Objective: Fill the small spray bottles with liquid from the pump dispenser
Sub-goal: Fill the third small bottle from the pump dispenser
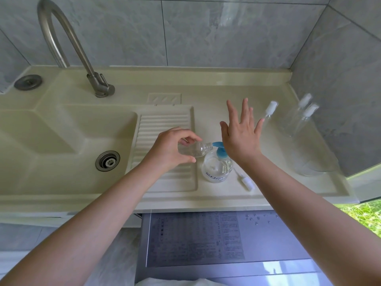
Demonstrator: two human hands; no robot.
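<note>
capped bottles (296, 118) far right | loose sprayer (246, 181) beside dispenser (216, 168)

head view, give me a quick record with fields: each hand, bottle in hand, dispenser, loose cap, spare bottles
left hand: grips the open bottle
open bottle: clear, uncapped, tipped sideways, neck at the blue spout
right hand: fingers spread, palm over the pump head
pump dispenser: clear, blue pump, upright on the counter
spray cap: lying on the counter right of the dispenser
capped bottles: three, standing near the right wall
</note>
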